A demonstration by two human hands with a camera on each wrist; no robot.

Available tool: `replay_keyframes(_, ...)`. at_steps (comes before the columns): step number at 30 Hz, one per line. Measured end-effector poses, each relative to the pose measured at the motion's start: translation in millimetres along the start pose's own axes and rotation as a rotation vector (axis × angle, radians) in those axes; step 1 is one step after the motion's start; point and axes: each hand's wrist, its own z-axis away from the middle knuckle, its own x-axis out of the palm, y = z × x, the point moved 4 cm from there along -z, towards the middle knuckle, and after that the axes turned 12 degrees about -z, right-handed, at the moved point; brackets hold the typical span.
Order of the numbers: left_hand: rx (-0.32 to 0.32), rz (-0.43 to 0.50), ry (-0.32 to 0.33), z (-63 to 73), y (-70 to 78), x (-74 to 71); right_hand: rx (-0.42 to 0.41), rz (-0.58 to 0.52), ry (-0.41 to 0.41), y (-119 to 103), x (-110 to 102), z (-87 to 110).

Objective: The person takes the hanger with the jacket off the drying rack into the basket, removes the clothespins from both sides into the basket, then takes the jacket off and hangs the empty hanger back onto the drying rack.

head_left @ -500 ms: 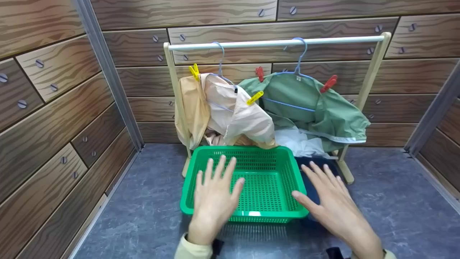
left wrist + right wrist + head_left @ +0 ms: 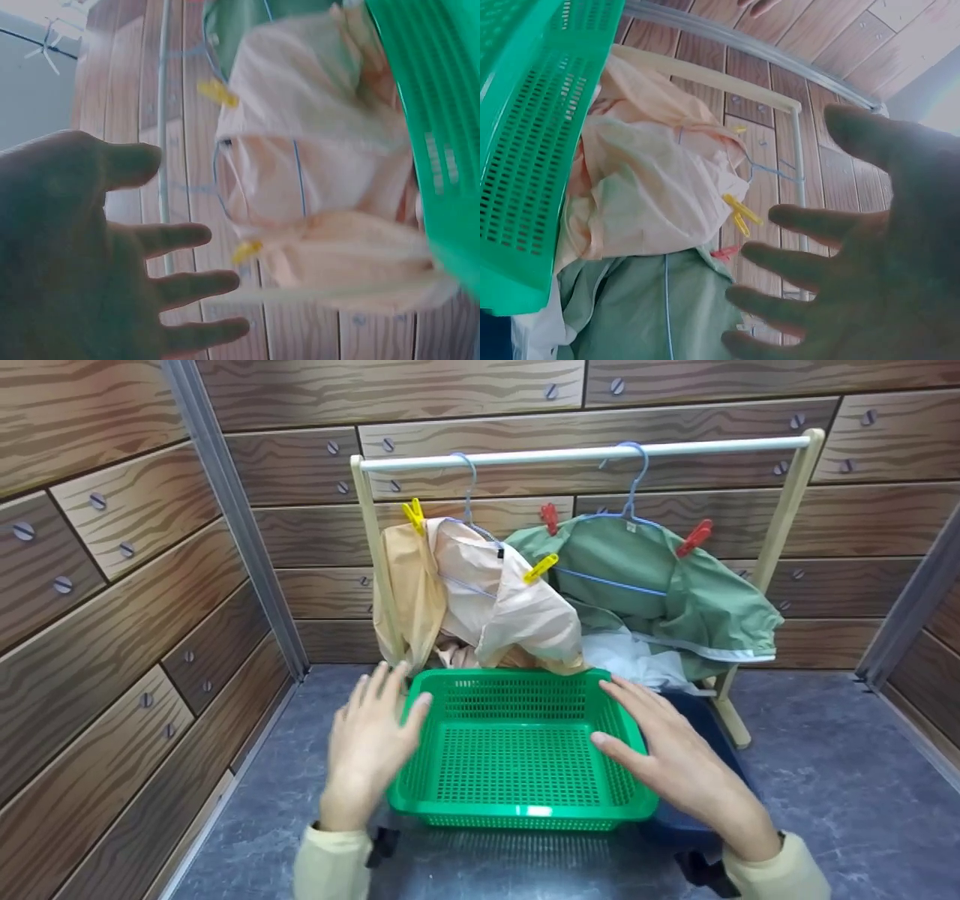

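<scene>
A green plastic basket [image 2: 525, 811] with a perforated floor stands in front of the clothes rack, with nothing lying in it. Over its left rim my left hand [image 2: 373, 742] is held with fingers straight and spread; the left wrist view shows the empty palm-side of the left hand [image 2: 97, 247] beside the basket [image 2: 442, 112]. My right hand [image 2: 675, 757] hovers over the right rim, fingers extended and holding nothing. In the right wrist view the spread right hand [image 2: 855, 247] appears apart from the basket [image 2: 525, 187].
Behind the basket, a rack's white bar [image 2: 525, 456] carries a cream-peach garment [image 2: 517, 607] with yellow clips and a green garment [image 2: 622, 555] with red clips, both on blue hangers. White cloth [image 2: 637, 656] hangs low. A dark blue bin [image 2: 701, 727] stands right of the basket. Wood-patterned walls surround the floor.
My left hand has moved left, from over the basket's inside to its left rim. My right hand has shifted slightly left, over the right rim. The view has tilted a little.
</scene>
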Motion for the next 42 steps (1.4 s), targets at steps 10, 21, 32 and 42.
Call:
replay_keyframes(10, -0.013, 0.230, 0.122, -39.9, -48.2, -12.9, -0.190, -0.189, -0.041, -3, -8, -34.5)
replay_keyframes(21, -0.006, 0.432, 0.394, -89.3, -70.6, 11.6, -0.236, -0.249, 0.001, 11, -20, -70.0)
replay_keyframes(32, -0.172, 0.703, 0.281, -141.1, -85.0, 58.3, -0.216, -0.212, 0.006, 18, -21, -86.4)
replay_keyframes(42, -0.112, 0.716, 0.305, -175.9, -80.5, 68.6, -0.161, -0.190, -0.012, 25, -20, -92.5)
